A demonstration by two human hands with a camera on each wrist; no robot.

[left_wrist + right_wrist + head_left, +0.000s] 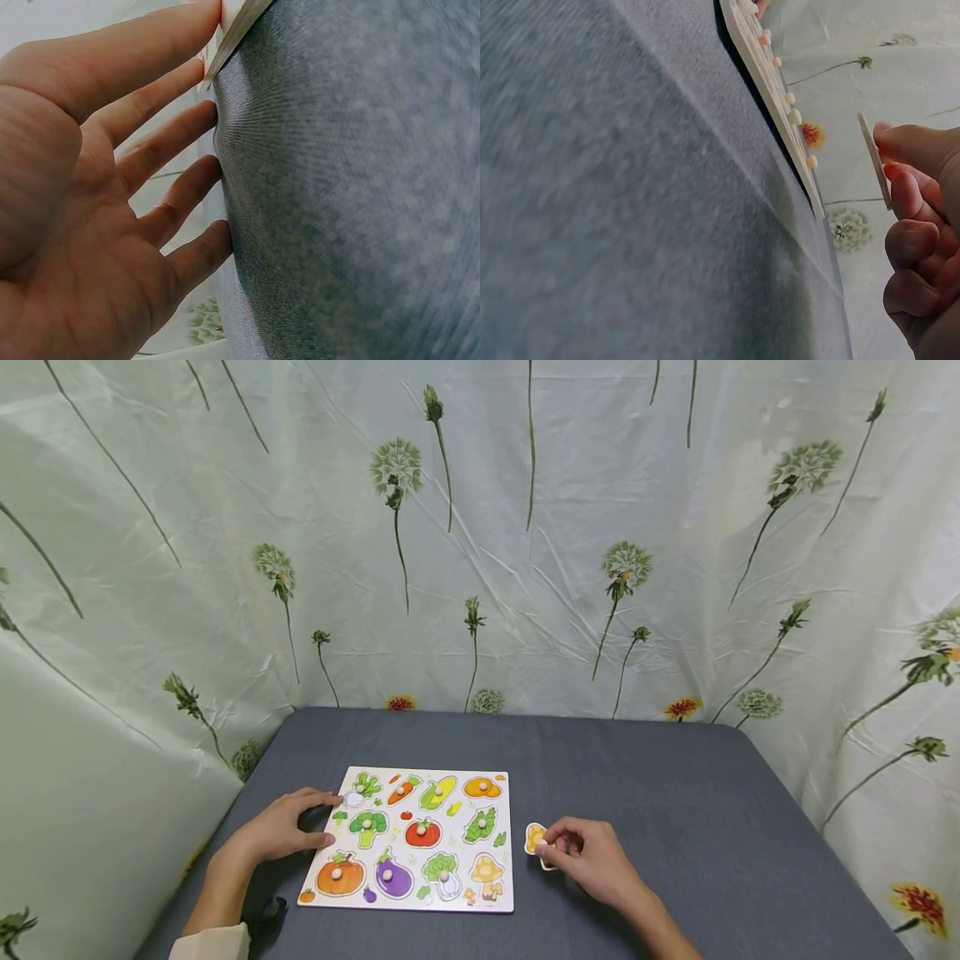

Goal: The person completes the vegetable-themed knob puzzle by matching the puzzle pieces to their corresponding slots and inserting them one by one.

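A white wooden vegetable puzzle board lies on the grey cloth, with knobbed pieces in it, among them a pumpkin, an eggplant and a tomato. The mushroom picture at its near right corner carries no knob. Just right of the board, my right hand pinches a mushroom puzzle piece between thumb and fingers. This piece appears edge-on and raised off the cloth in the right wrist view. My left hand touches the board's left edge, fingers spread and fairly straight.
The grey cloth-covered table runs back to a white curtain printed with dandelions, which also hangs at both sides. Beside the left forearm lies a dark object, too unclear to name.
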